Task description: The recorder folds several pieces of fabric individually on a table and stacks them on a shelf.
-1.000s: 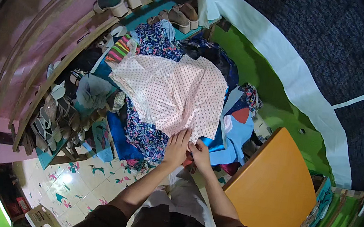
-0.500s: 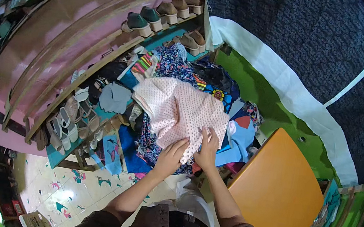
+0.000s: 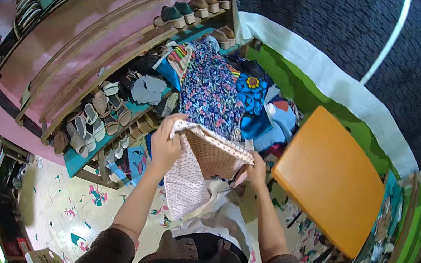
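Note:
A pale pink fabric piece with small dark dots (image 3: 189,179) hangs between my two hands, its upper edge stretched taut and its lower part drooping toward my lap. My left hand (image 3: 167,144) is closed on the upper left corner. At the other end, my right hand (image 3: 257,170) pinches the right corner. Just beyond the cloth lies a heap of fabrics, topped by a navy floral cloth (image 3: 211,86). Beside that is a blue cloth with a yellow flower (image 3: 252,90).
An orange stool-like seat (image 3: 332,179) stands to my right. On the left, a wooden rack (image 3: 88,131) holds several shoes, with grey cloth scraps (image 3: 148,90) near it. Coloured snippets (image 3: 98,196) litter the tiled floor. A dark curtain (image 3: 334,36) hangs at the back right.
The dotted fabric has come off the heap toward me and is now held up by both hands, which have spread apart. The navy floral cloth beneath is uncovered. The view has shifted slightly.

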